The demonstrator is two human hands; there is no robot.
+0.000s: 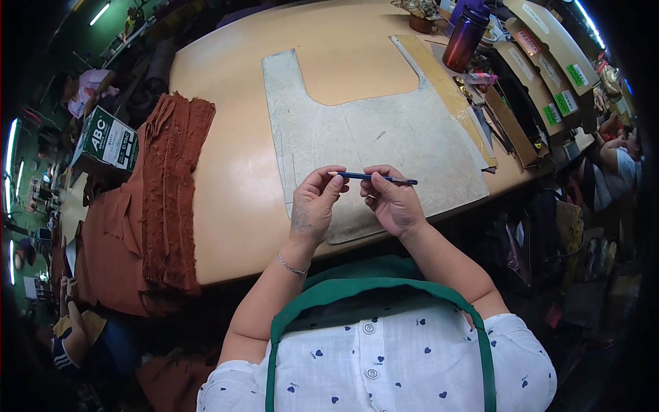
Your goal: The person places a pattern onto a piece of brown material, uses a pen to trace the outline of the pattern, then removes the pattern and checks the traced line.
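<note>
A slim dark blue pencil (pixel 357 176) lies level between my two hands, over the near part of a big grey pattern sheet (pixel 384 137). My left hand (pixel 316 202) pinches its left end, where a pale tip shows, between thumb and fingertips. With thumb and curled fingers, my right hand (pixel 392 199) grips it further along, and its other end sticks out past that hand. The pattern sheet lies flat on the tan table and has a wide U-shaped cutout at its far side. Thin lines and small dark marks show on it.
Stacked reddish-brown leather (pixel 171 192) covers the table's left side, beside a green and white box (pixel 106 145). Right are a yellowish strip (pixel 439 82), a dark bottle (pixel 465 38), a tool tray (pixel 511 127) and cardboard boxes (pixel 542 62). Other people sit at both sides.
</note>
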